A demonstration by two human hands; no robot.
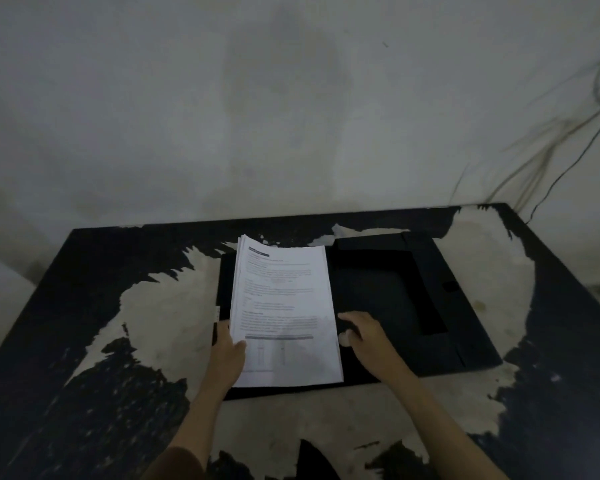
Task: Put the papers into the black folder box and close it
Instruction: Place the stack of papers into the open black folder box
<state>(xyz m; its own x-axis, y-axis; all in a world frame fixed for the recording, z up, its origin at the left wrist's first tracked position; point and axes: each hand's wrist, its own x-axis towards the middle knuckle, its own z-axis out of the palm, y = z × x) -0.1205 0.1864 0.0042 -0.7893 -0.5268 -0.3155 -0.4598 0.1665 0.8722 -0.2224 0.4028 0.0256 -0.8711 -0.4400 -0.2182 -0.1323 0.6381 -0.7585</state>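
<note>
A black folder box point(388, 299) lies opened flat in the middle of the table, its flaps spread to the right. A stack of white printed papers point(284, 306) rests on its left half, with the far end slightly raised. My left hand point(227, 353) grips the stack's near left edge, thumb on top of the sheet. My right hand point(364, 332) rests on the black folder just right of the papers, fingers bent and spread, holding nothing that I can see.
The table point(118, 341) is black with large worn pale patches. A grey wall stands right behind it. Loose cables point(568, 161) hang down the wall at the far right corner.
</note>
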